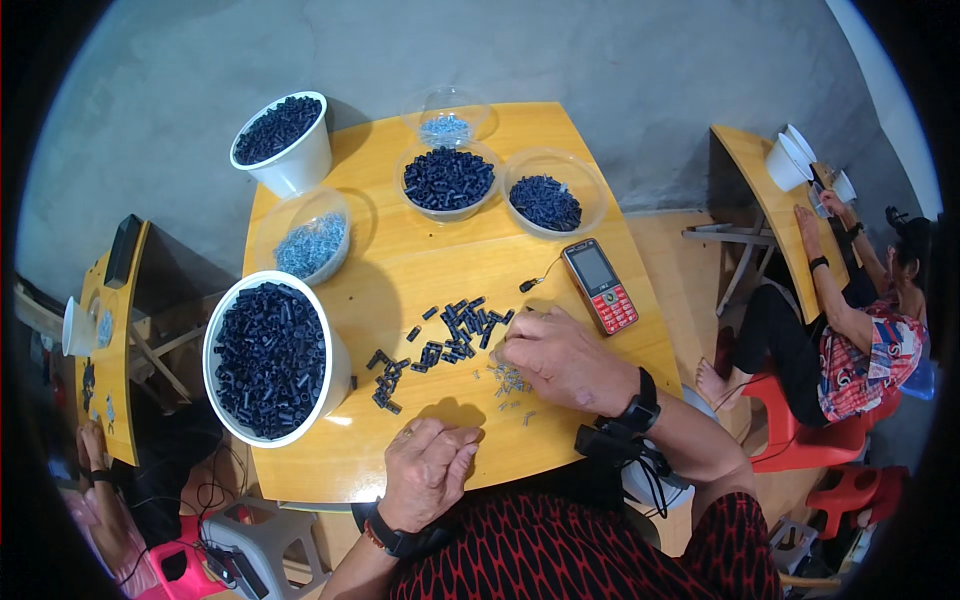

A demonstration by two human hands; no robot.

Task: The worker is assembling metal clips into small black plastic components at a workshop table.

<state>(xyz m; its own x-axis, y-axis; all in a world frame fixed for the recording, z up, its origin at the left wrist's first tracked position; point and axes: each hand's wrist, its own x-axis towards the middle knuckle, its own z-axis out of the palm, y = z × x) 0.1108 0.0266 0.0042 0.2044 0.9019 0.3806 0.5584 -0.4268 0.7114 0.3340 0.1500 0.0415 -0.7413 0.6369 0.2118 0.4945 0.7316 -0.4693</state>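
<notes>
Left hand [425,472]: fingers together, tubes [461,325] at its twelve o'clock. Right hand [565,362]: cannot tell fingers' state; phone [599,286] at one o'clock.

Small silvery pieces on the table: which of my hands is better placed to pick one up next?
Probably your right hand: its fingers are right by the small silvery pieces, while your left hand is farther off, toward the near edge of the table.
</notes>
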